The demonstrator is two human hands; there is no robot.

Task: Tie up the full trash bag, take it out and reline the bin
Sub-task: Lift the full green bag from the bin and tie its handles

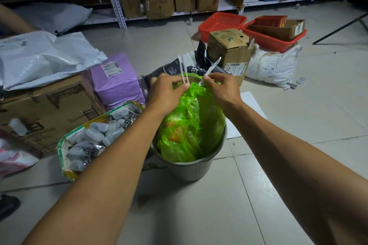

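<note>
At the centre of the frame a grey bin stands on the tiled floor, lined with a translucent green trash bag whose gathered mouth rises above the rim toward the far side. The bag holds crumpled contents and still sits fully inside the bin.

Both hands work at that gathered mouth. The left hand has its grip pressed together on a white drawstring loop that stands up from the bag's neck, thumb and fingertips pinching its base. The right hand pinches the other white drawstring end, which angles up and to the right. The two hands are near each other, with the bunched plastic between them.

The step in hand looks like the tying: the strings are drawn out, but no knot is visible yet. The next move probably calls for crossing the two strings over one another and cinching them down against the neck while keeping tension, so the mouth does not slacken open. Lifting the bag out and relining come after.
</note>
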